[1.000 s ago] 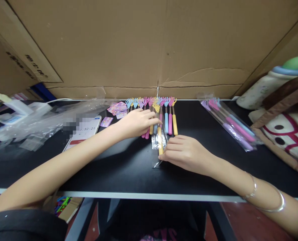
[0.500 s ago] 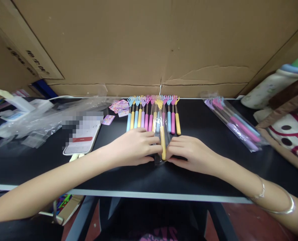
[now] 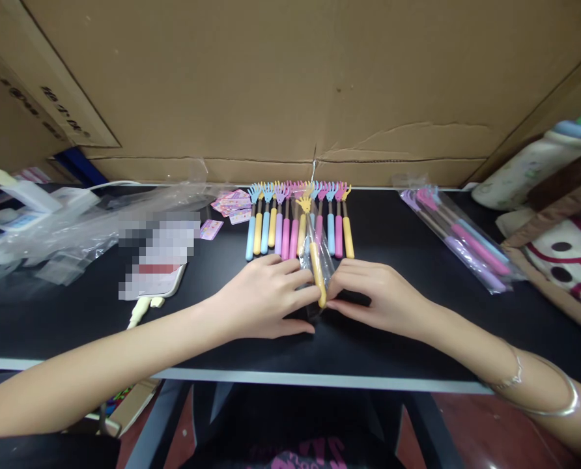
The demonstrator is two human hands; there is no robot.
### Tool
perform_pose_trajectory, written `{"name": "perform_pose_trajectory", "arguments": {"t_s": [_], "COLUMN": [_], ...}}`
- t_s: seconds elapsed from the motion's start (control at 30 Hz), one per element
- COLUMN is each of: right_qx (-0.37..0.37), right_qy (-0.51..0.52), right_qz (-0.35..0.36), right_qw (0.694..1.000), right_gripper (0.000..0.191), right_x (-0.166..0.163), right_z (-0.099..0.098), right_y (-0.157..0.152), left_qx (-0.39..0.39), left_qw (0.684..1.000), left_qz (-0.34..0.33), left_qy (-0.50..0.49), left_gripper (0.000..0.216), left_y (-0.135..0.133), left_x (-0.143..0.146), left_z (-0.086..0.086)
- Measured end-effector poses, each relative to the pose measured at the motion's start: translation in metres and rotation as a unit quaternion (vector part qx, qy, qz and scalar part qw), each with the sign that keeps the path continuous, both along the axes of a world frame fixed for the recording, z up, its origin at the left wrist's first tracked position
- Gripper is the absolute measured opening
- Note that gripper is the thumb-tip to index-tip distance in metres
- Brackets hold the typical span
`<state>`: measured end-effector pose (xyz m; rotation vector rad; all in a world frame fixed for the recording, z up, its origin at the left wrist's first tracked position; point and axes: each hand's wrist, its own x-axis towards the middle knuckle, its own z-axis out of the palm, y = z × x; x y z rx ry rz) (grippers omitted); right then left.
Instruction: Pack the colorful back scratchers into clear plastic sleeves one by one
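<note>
A yellow back scratcher (image 3: 314,260) with a hand-shaped head lies inside a clear plastic sleeve (image 3: 322,262) at the middle of the black table (image 3: 417,326). My left hand (image 3: 266,296) pinches the sleeve's near end from the left. From the right, my right hand (image 3: 376,293) pinches the same end. Behind them, several scratchers (image 3: 290,225) in blue, yellow, purple and pink lie side by side in a row.
A clear bag of scratchers (image 3: 454,238) lies at the right, beside a patterned cloth bag (image 3: 559,254) and a bottle (image 3: 525,172). A phone (image 3: 156,270), small pink cards (image 3: 232,205) and loose plastic bags (image 3: 75,225) lie at the left. A cardboard wall (image 3: 290,85) closes the back.
My left hand left the row of scratchers and came down to the sleeve's near end. Both hands now pinch it, and the yellow scratcher sits deeper in the sleeve.
</note>
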<state>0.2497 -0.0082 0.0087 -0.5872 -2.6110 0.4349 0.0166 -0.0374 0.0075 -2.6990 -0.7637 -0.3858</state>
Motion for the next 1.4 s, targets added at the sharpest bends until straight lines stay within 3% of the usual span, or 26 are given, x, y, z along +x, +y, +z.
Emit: {"name": "perform_pose_trajectory", "arguments": {"t_s": [0.2, 0.43, 0.7, 1.13, 1.4], "right_qx": [0.015, -0.011, -0.014, -0.002, -0.011], "right_qy": [-0.003, 0.01, -0.034, -0.024, -0.01], "right_qz": [-0.042, -0.052, -0.042, 0.007, 0.024], "right_qw": [0.999, 0.999, 0.998, 1.0, 1.0], "right_gripper": [0.011, 0.009, 0.014, 0.011, 0.01], "right_x": [0.001, 0.001, 0.002, -0.001, -0.003], "right_z": [0.001, 0.005, 0.001, 0.003, 0.002], "right_y": [-0.002, -0.001, 0.001, 0.0, -0.001], "left_qx": [0.025, 0.024, 0.008, 0.127, 0.143], "left_qw": [0.999, 0.997, 0.998, 0.992, 0.99], "left_qz": [0.016, 0.039, 0.038, -0.021, -0.008], "left_qy": [-0.039, -0.06, -0.046, 0.0, 0.004], "left_gripper": [0.016, 0.031, 0.024, 0.011, 0.011], "left_y": [0.001, 0.004, 0.01, 0.019, 0.018], "left_x": [0.001, -0.003, -0.004, -0.004, -0.006], "left_z": [-0.001, 0.001, -0.001, -0.004, -0.006]}}
